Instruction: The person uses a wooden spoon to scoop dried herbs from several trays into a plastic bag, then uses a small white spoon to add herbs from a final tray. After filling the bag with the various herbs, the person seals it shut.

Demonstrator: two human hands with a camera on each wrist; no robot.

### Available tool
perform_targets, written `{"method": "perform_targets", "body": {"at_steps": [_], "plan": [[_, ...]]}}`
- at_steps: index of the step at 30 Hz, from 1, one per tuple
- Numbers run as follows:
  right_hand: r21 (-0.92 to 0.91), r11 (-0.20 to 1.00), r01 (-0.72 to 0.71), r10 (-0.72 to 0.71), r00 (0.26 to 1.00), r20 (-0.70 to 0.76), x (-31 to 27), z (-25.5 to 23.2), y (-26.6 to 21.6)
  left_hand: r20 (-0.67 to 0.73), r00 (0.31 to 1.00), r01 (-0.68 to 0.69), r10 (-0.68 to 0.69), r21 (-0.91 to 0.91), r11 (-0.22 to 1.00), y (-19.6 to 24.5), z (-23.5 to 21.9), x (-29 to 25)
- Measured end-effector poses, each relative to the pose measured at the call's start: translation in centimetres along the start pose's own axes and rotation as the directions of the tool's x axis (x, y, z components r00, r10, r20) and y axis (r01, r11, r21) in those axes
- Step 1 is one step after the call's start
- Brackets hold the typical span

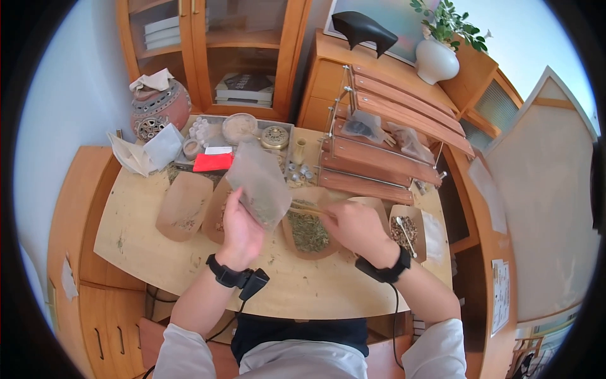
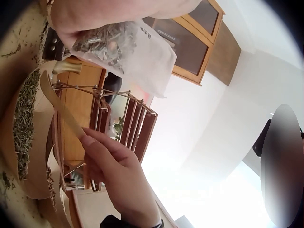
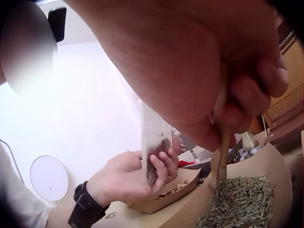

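Observation:
My left hand (image 1: 243, 234) holds up a translucent white bag (image 1: 255, 180), its fingers curled round the lower part. Dried plant bits (image 2: 111, 45) show through the bag's bottom. A slim wooden spoon (image 2: 64, 111) is pinched between the thumb and fingers of my right hand (image 1: 363, 230). In the head view the spoon crosses the back of a brown paper tray (image 1: 315, 254), just right of the bag. Cut green dried herb (image 1: 310, 232) fills that tray. Seen from the right wrist, the spoon's lower end comes down at the herb's edge.
Left of the herb stands a paper tray (image 1: 183, 208) with a few scraps. At right, another tray holds brown chips (image 1: 399, 237) and a white spoon (image 1: 407, 237). Behind are a red packet (image 1: 213, 162), a brass burner (image 1: 274, 137) and a wooden slatted rack (image 1: 385, 158).

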State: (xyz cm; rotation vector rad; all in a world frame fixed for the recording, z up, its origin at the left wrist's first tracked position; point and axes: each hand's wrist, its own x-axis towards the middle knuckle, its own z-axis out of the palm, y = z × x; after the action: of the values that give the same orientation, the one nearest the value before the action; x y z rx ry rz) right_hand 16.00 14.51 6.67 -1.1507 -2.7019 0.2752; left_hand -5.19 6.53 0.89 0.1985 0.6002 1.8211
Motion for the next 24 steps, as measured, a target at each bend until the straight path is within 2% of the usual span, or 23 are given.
{"method": "perform_targets", "body": {"at_steps": [4, 7, 8, 12, 15, 18, 21, 24], "plan": [[-0.022, 1.000, 0.015, -0.014, 0.998, 0.063, -0.1, 0.0, 0.9, -0.022, 0.999, 0.028, -0.029, -0.014, 1.000, 0.3, 0.5, -0.2], [0.026, 0.999, 0.031, -0.032, 0.999, 0.017, -1.6, -1.1, 2.4, -0.026, 1.000, 0.014, -0.014, 0.020, 1.000, 0.3, 0.4, -0.3], [0.103, 0.995, -0.017, 0.013, 0.999, 0.040, -1.8, -1.7, 2.9, -0.027, 1.000, 0.008, -0.007, 0.020, 1.000, 0.3, 0.5, -0.4], [0.176, 0.955, -0.239, 0.229, 0.971, 0.071, -2.0, -3.3, 4.4, -0.015, 1.000, -0.004, 0.004, 0.020, 1.000, 0.3, 0.9, -0.5], [0.151, 0.958, -0.244, 0.223, 0.964, 0.142, -2.0, -2.7, 4.7, -0.009, 1.000, 0.010, -0.010, 0.014, 1.000, 0.1, 1.0, -0.6], [0.191, 0.965, -0.178, 0.142, 0.971, 0.191, -2.6, -2.0, 4.6, -0.016, 1.000, 0.023, -0.023, 0.017, 1.000, 0.2, 1.2, -0.6], [0.192, 0.935, -0.298, 0.257, 0.943, 0.212, -3.2, -3.7, 3.6, -0.015, 1.000, 0.021, -0.020, 0.021, 1.000, 0.2, 0.9, -0.5], [0.109, 0.924, -0.367, 0.330, 0.909, 0.256, -3.7, -4.7, 3.4, -0.013, 1.000, 0.019, -0.019, 0.018, 1.000, 0.1, 1.0, -0.6]]}}
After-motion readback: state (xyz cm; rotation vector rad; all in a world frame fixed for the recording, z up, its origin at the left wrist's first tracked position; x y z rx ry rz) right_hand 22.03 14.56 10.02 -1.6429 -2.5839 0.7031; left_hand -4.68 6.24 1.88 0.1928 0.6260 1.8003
